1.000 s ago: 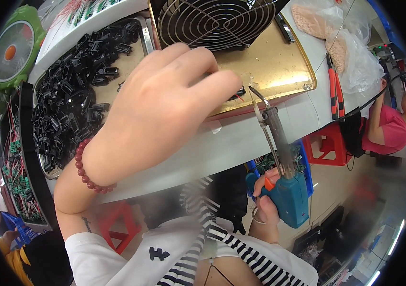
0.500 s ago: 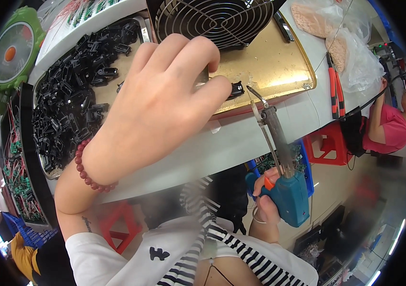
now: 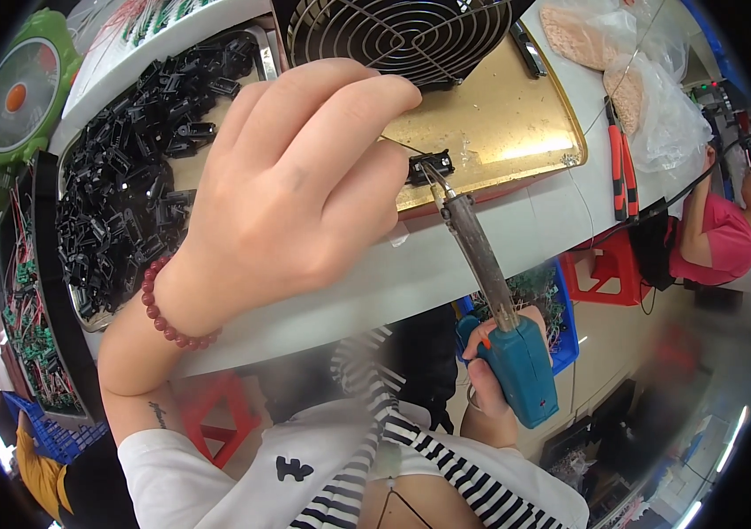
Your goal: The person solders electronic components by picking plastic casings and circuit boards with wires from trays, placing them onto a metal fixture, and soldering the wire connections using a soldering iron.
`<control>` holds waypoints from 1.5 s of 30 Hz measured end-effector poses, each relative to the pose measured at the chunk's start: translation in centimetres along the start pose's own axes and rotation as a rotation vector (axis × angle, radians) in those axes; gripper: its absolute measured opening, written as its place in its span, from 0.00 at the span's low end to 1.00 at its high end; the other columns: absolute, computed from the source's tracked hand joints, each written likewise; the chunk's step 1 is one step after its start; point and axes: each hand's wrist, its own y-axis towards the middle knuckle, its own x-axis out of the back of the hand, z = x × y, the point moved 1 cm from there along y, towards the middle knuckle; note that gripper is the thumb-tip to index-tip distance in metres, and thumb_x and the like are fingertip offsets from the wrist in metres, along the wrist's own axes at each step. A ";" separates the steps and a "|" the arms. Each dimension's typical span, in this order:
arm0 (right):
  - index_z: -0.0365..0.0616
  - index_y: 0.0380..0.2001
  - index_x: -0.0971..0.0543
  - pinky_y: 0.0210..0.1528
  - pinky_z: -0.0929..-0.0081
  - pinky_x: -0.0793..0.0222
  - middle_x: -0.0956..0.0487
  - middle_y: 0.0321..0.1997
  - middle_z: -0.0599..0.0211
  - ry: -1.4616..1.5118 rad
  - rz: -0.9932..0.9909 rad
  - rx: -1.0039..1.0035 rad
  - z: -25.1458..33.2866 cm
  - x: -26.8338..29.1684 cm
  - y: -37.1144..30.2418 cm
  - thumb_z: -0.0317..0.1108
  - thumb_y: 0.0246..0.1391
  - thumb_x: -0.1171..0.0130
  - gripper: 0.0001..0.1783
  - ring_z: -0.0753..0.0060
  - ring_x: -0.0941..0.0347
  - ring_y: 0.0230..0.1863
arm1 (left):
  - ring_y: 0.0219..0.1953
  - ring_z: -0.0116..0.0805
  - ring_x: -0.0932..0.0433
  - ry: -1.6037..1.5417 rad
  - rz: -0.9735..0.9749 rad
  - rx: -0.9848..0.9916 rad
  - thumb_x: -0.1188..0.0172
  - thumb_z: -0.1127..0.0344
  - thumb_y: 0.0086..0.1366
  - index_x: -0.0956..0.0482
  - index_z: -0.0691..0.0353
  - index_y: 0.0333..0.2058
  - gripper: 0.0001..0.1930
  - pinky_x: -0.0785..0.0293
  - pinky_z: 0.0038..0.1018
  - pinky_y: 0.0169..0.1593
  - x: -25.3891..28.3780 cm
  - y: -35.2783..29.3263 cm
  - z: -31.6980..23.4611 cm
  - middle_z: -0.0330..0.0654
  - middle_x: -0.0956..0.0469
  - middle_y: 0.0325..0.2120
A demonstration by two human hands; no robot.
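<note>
A small black plastic part [image 3: 442,162] lies on the gold-coloured tray lid [image 3: 516,132], close to its front edge. Over its left end is my left hand [image 3: 305,176], fingers curled in a pinch. A thin dark strand runs from behind the fingers towards the part; the fingertips and what they hold are hidden. My right hand [image 3: 487,370] is wrapped round the teal grip of a gun-shaped soldering iron [image 3: 479,256], with a finger at its orange trigger. The iron's tip touches or hovers just over the black part.
A metal tray of black plastic parts [image 3: 128,167] stands left. Behind is a fan with a wire guard [image 3: 402,40]. Red-handled pliers [image 3: 622,167] and plastic bags of pinkish pieces [image 3: 627,97] lie right. A green fan [image 3: 18,97] stands far left; a blue crate [image 3: 569,326] sits below the table.
The soldering iron has swung left, its tip coming onto the black part. My left hand has shifted, uncovering more of the part and showing the thin strand.
</note>
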 end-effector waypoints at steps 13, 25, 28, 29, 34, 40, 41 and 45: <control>0.41 0.36 0.21 0.31 0.73 0.37 0.29 0.27 0.65 -0.061 0.019 -0.028 -0.1 0.1 -0.2 0.27 0.36 0.33 0.18 0.67 0.32 0.28 | 0.37 0.40 0.22 0.045 -0.072 -0.066 0.35 0.76 0.36 0.21 0.61 0.25 0.12 0.28 0.31 0.38 -0.2 -0.6 0.0 0.40 0.21 0.37; 0.41 0.36 0.21 0.30 0.75 0.38 0.29 0.26 0.66 -0.016 -0.001 -0.039 0.0 0.0 -0.3 0.27 0.37 0.33 0.17 0.69 0.33 0.27 | 0.36 0.39 0.23 0.034 -0.040 -0.058 0.35 0.76 0.35 0.21 0.60 0.26 0.13 0.30 0.31 0.37 -0.3 -0.6 -0.1 0.39 0.22 0.35; 0.41 0.36 0.21 0.29 0.75 0.39 0.29 0.26 0.66 -0.104 0.036 -0.018 0.6 0.2 0.1 0.26 0.36 0.33 0.18 0.69 0.33 0.26 | 0.36 0.39 0.23 0.027 -0.032 -0.055 0.35 0.76 0.35 0.21 0.60 0.26 0.13 0.30 0.31 0.36 -0.3 -0.6 -0.1 0.39 0.22 0.35; 0.41 0.36 0.21 0.29 0.75 0.39 0.29 0.26 0.66 -0.180 0.086 0.029 0.9 0.3 0.4 0.26 0.36 0.33 0.18 0.69 0.33 0.26 | 0.36 0.39 0.23 0.028 -0.036 -0.067 0.35 0.76 0.35 0.21 0.60 0.25 0.13 0.30 0.31 0.37 -0.3 -0.7 0.0 0.39 0.22 0.36; 0.42 0.36 0.21 0.29 0.74 0.39 0.29 0.25 0.66 -0.172 0.071 0.020 0.4 0.2 -0.1 0.26 0.35 0.34 0.18 0.69 0.34 0.26 | 0.37 0.39 0.23 0.015 -0.024 -0.069 0.34 0.76 0.36 0.21 0.60 0.25 0.12 0.30 0.31 0.37 -0.3 -0.7 0.0 0.39 0.22 0.36; 0.42 0.36 0.21 0.29 0.74 0.40 0.29 0.25 0.67 -0.078 0.033 -0.014 0.1 0.2 -0.2 0.27 0.35 0.34 0.18 0.69 0.35 0.25 | 0.36 0.38 0.23 0.026 -0.032 -0.071 0.34 0.75 0.36 0.21 0.59 0.25 0.12 0.30 0.30 0.37 -0.4 -0.7 0.0 0.38 0.22 0.36; 0.42 0.36 0.21 0.29 0.74 0.40 0.29 0.25 0.67 -0.080 0.034 -0.013 0.2 0.2 -0.1 0.27 0.36 0.34 0.18 0.69 0.35 0.25 | 0.36 0.38 0.23 0.022 -0.028 -0.066 0.34 0.75 0.36 0.21 0.59 0.25 0.12 0.30 0.30 0.37 -0.4 -0.7 0.0 0.38 0.22 0.36; 0.42 0.35 0.21 0.29 0.74 0.40 0.29 0.25 0.66 -0.065 0.021 -0.014 0.2 0.1 -0.1 0.27 0.36 0.34 0.17 0.69 0.34 0.25 | 0.37 0.38 0.23 0.025 -0.028 -0.064 0.34 0.75 0.36 0.21 0.59 0.24 0.12 0.30 0.30 0.37 -0.4 -0.7 0.0 0.38 0.22 0.36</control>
